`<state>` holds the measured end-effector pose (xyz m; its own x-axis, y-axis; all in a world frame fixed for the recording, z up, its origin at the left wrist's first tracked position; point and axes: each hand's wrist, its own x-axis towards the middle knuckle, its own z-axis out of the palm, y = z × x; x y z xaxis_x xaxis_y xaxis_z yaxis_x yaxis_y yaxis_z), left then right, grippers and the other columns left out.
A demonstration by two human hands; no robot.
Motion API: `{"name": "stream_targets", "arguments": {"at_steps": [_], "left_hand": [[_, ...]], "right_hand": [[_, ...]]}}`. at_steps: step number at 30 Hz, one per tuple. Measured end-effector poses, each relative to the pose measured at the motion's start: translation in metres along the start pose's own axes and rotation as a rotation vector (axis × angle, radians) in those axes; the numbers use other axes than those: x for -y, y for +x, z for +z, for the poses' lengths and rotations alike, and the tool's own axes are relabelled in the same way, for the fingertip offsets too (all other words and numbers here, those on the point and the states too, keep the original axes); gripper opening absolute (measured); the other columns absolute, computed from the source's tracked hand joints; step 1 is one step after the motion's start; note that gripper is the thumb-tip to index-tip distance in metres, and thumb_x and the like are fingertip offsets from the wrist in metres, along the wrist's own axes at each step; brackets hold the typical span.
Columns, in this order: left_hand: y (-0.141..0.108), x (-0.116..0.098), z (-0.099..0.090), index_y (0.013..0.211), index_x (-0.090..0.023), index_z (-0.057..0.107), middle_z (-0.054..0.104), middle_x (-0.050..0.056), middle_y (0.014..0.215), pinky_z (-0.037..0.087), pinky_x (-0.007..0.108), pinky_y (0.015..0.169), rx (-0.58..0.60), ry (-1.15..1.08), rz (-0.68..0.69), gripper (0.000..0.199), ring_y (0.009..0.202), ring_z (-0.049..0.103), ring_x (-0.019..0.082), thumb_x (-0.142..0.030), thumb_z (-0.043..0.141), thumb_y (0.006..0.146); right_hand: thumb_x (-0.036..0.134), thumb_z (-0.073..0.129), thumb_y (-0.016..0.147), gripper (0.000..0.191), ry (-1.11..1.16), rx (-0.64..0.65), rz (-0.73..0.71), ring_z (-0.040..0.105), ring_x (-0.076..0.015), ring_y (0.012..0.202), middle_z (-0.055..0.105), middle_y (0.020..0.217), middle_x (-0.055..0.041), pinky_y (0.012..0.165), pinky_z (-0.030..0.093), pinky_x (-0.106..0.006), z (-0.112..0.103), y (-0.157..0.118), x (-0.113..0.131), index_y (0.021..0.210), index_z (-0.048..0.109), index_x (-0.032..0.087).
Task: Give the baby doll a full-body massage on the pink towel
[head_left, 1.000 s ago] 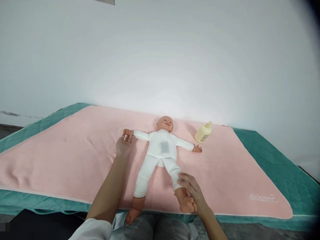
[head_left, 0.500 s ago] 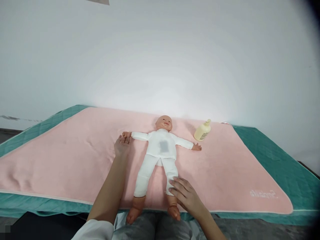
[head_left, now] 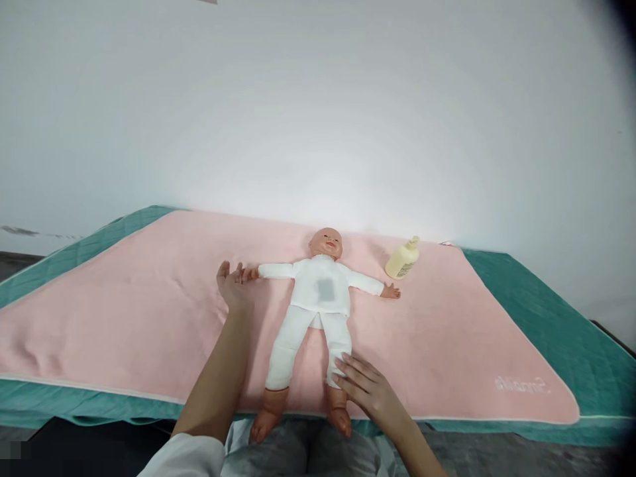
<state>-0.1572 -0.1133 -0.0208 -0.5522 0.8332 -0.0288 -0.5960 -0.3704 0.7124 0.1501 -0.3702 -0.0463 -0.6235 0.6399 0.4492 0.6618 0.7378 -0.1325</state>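
Observation:
A baby doll (head_left: 320,285) in white clothes lies on its back on a pink blanket (head_left: 437,351), arms spread and feet toward me. A dark grey patch shows on its chest. My left hand (head_left: 232,286) is palm up beside the doll's hand on the left, fingers apart and slightly curled, the fingertips at or touching that small hand. My right hand (head_left: 370,391) rests with its fingers spread on the doll's lower leg on the right, near the trouser cuff. No grip shows in either hand.
A pale yellow pump bottle (head_left: 402,260) stands on the blanket beyond the doll's outstretched arm on the right. Under the blanket is a green quilted bed cover (head_left: 546,318). A white wall (head_left: 318,112) rises behind the far edge.
My left hand has shifted slightly left, its fingers spreading away from the doll's hand. My right hand has moved slightly left, and the doll's leg under it has shifted inward.

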Motion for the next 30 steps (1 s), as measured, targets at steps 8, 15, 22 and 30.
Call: {"name": "stream_targets", "arguments": {"at_steps": [8, 15, 22, 30], "left_hand": [[-0.024, -0.007, 0.006, 0.108, -0.023, 0.056, 0.055, 0.005, 0.119, 0.048, 0.029, 0.084, 0.055, 0.336, 0.473, 0.035, 0.105, 0.059, 0.017, -0.013, 0.052, 0.074], [-0.034, -0.010, 0.012, 0.098, -0.020, 0.062, 0.061, 0.004, 0.107, 0.047, 0.023, 0.079, 0.149, 0.298, 0.407, 0.026, 0.097, 0.060, 0.015, -0.012, 0.054, 0.074], [-0.042, 0.000, 0.016, 0.076, -0.020, 0.067, 0.064, 0.004, 0.083, 0.048, 0.025, 0.072, 0.364, 0.394, 0.186, 0.010, 0.090, 0.059, 0.018, -0.015, 0.058, 0.075], [-0.055, 0.006, 0.020, 0.095, -0.020, 0.071, 0.068, 0.007, 0.107, 0.046, 0.034, 0.095, 0.712, 0.457, 0.064, 0.020, 0.107, 0.060, 0.021, -0.018, 0.060, 0.078]], "right_hand": [[0.012, 0.041, 0.095, 0.041, 0.473, 0.030, 0.237, 0.040, -0.0198, 0.138, 0.052, 0.142, -0.0064, 0.110, 0.042, -0.043, -0.014, 0.004, 0.005, 0.130, 0.056, 0.028], [0.035, 0.061, 0.085, 0.020, 0.928, -0.503, 0.884, 0.067, -0.0235, 0.101, 0.072, 0.104, -0.0083, 0.093, 0.054, -0.042, 0.005, 0.024, -0.022, 0.097, 0.071, 0.021], [0.034, 0.066, 0.079, 0.026, 1.568, -0.747, 1.187, 0.065, -0.0218, 0.110, 0.070, 0.115, -0.0090, 0.104, 0.048, -0.041, 0.036, 0.056, -0.074, 0.101, 0.068, 0.020], [0.022, 0.053, 0.084, 0.020, 1.749, -0.719, 1.235, 0.069, -0.0170, 0.098, 0.073, 0.103, -0.0078, 0.092, 0.056, -0.031, 0.045, 0.080, -0.106, 0.095, 0.068, 0.017]]}}
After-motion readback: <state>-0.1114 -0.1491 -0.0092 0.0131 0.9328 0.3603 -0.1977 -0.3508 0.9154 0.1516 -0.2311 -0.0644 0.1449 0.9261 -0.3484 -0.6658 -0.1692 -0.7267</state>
